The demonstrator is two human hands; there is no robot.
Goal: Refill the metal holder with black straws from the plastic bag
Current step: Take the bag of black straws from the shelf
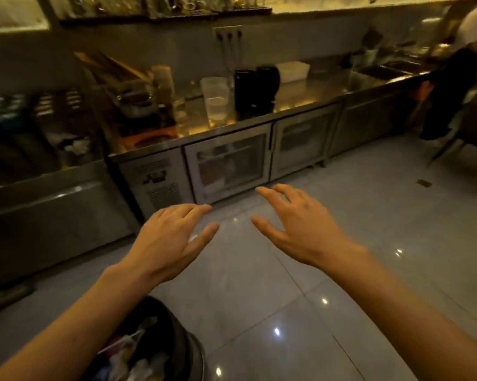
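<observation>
Presently on view: left hand [171, 237] and right hand [300, 229], both empty, palms down, fingers spread, held side by side above the grey tiled floor [369, 270]. Steel tabletop [328, 92] beyond, carrying two black cylinders [256, 88], a clear plastic jug [216, 100] and blurred clutter. Metal holder, black straws, plastic bag: cannot be made out in the blur. Bin [160, 347], lined and part-filled, beneath the left forearm.
</observation>
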